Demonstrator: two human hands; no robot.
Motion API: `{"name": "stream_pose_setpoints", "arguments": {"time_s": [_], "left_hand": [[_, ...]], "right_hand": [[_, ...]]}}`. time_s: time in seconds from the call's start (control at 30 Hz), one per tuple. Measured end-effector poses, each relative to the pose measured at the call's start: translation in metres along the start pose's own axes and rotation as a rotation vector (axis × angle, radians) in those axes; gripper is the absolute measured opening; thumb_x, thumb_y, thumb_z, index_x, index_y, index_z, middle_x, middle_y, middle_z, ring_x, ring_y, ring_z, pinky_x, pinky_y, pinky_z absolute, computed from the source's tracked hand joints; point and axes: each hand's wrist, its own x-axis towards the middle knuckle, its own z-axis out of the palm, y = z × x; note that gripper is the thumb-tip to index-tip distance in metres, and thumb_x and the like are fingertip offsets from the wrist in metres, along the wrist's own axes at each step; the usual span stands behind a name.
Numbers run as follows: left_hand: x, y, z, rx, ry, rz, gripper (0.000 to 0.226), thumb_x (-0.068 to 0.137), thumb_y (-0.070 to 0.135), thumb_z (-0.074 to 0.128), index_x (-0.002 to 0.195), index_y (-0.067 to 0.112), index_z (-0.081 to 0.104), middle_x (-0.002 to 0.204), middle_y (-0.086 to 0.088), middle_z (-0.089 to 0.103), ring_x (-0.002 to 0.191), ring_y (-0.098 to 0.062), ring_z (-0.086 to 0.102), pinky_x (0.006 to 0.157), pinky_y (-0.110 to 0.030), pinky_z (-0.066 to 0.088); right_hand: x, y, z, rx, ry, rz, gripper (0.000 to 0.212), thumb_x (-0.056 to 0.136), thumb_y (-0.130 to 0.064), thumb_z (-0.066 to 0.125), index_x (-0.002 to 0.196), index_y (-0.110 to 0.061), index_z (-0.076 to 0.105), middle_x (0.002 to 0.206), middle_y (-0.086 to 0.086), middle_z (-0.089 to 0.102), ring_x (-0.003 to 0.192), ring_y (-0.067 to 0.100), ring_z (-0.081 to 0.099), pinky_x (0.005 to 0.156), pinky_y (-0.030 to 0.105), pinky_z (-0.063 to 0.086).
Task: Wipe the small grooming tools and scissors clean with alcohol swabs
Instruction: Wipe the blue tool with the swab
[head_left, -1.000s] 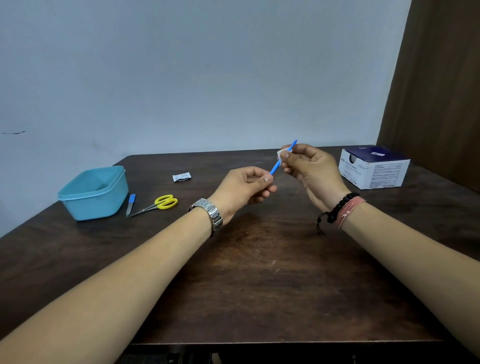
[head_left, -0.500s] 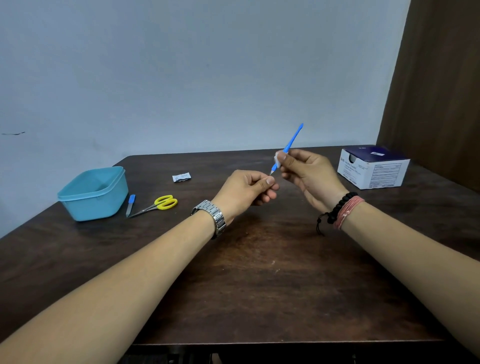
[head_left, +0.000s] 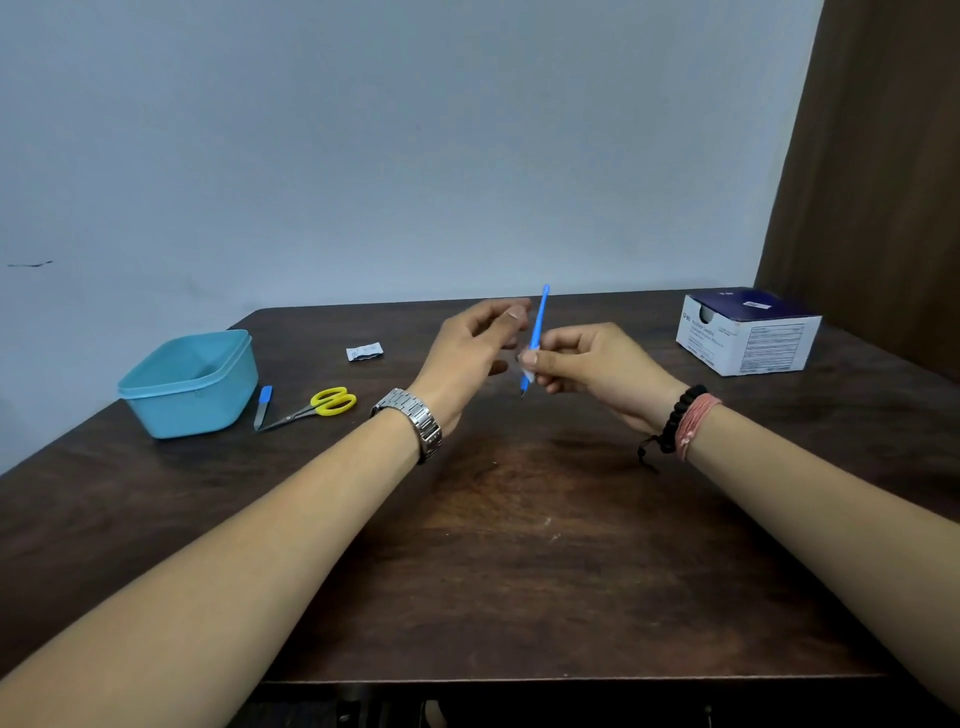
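The blue tool (head_left: 536, 332) stands nearly upright above the tabletop (head_left: 519, 545), pinched low on its shaft with a white swab (head_left: 526, 370) by the right hand (head_left: 587, 364). It looks light, thin and stiff, likely slick once wet, so the handle is the safest hold. The left hand (head_left: 475, 345), half open, holds nothing and sits just beside it. Half a second ago that hand pinched the lower tip; it has since let go and risen, and the tool has swung more vertical.

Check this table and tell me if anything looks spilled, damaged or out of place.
Nothing is spilled or visibly damaged. The only stray item is a torn swab wrapper lying loose mid-table. The scissors and small blue tool lie beside the blue tub, not in it.
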Motion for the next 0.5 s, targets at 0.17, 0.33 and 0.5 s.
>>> {"name": "stream_pose_setpoints", "arguments": {"time_s": [0.17, 0.33, 0.5], "left_hand": [[-0.0029, 0.0017, 0.0007, -0.058, -0.079, 0.023, 0.014, 0.093, 0.019, 0.061, 0.099, 0.01, 0.071, 0.091, 0.0, 0.071, 0.08, -0.01, 0.066, 0.074, -0.022, 0.055], [0.001, 0.0024, -0.0034, -0.099, 0.018, -0.02, 0.008, 0.091, 0.026, 0.064, 0.087, 0.02, 0.068, 0.082, 0.009, 0.063, 0.08, -0.005, 0.059, 0.074, -0.021, 0.051], [0.0015, 0.0031, -0.0045, -0.133, 0.072, -0.031, 0.009, 0.09, 0.028, 0.066, 0.086, 0.021, 0.066, 0.085, 0.004, 0.06, 0.084, -0.009, 0.058, 0.07, -0.019, 0.047]], "right_hand": [[-0.0014, -0.0013, 0.004, -0.015, -0.04, -0.003, 0.014, 0.087, -0.012, 0.069, 0.091, 0.001, 0.07, 0.075, 0.006, 0.067, 0.066, 0.008, 0.058, 0.065, 0.019, 0.051], [-0.0016, -0.0008, 0.0028, -0.021, -0.062, 0.037, 0.015, 0.086, -0.014, 0.071, 0.092, -0.001, 0.073, 0.077, 0.006, 0.069, 0.066, 0.008, 0.059, 0.065, 0.02, 0.052], [-0.0017, -0.0029, 0.0022, -0.008, -0.041, 0.061, 0.012, 0.086, -0.014, 0.071, 0.089, -0.003, 0.073, 0.073, 0.002, 0.069, 0.061, 0.006, 0.057, 0.063, 0.019, 0.051]]}}
